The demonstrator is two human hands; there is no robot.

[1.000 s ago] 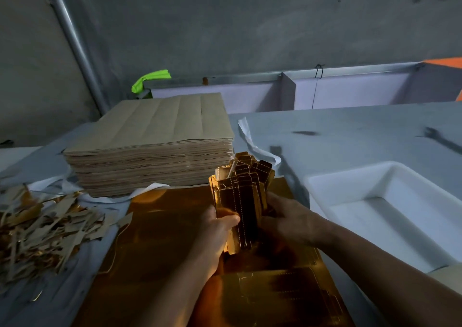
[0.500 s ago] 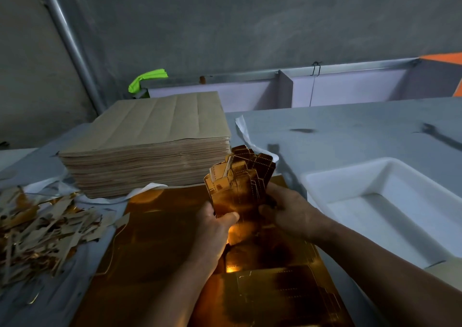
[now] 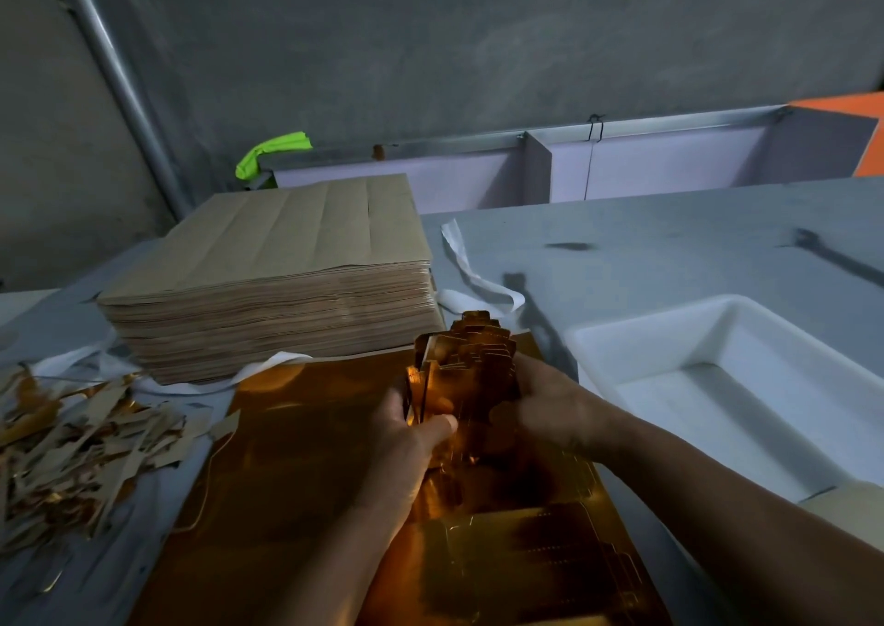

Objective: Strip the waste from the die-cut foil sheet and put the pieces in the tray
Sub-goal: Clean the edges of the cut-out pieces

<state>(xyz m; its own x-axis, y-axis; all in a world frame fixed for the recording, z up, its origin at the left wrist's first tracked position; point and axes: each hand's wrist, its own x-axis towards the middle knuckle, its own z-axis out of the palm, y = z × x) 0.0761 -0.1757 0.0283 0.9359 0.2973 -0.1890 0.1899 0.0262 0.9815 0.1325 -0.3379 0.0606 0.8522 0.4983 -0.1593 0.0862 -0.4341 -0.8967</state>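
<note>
The left hand (image 3: 411, 439) and right hand (image 3: 550, 415) are curled round a bundle of gold die-cut pieces (image 3: 471, 362), held upright above the gold foil sheet (image 3: 296, 458) spread on the table (image 3: 669, 252). The white tray (image 3: 660, 338) is set just right of the sheet, its pale floor exposed. A stack of brown sheets (image 3: 287, 266) is seen behind, with waste strips (image 3: 71, 453) heaped at the left.

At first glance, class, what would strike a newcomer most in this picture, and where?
The shiny gold bundle at the centre, held in the left grip and right grip over a gold sheet. A tall brown stack stands behind, scraps lie far left, and a white tray sits right.
</note>
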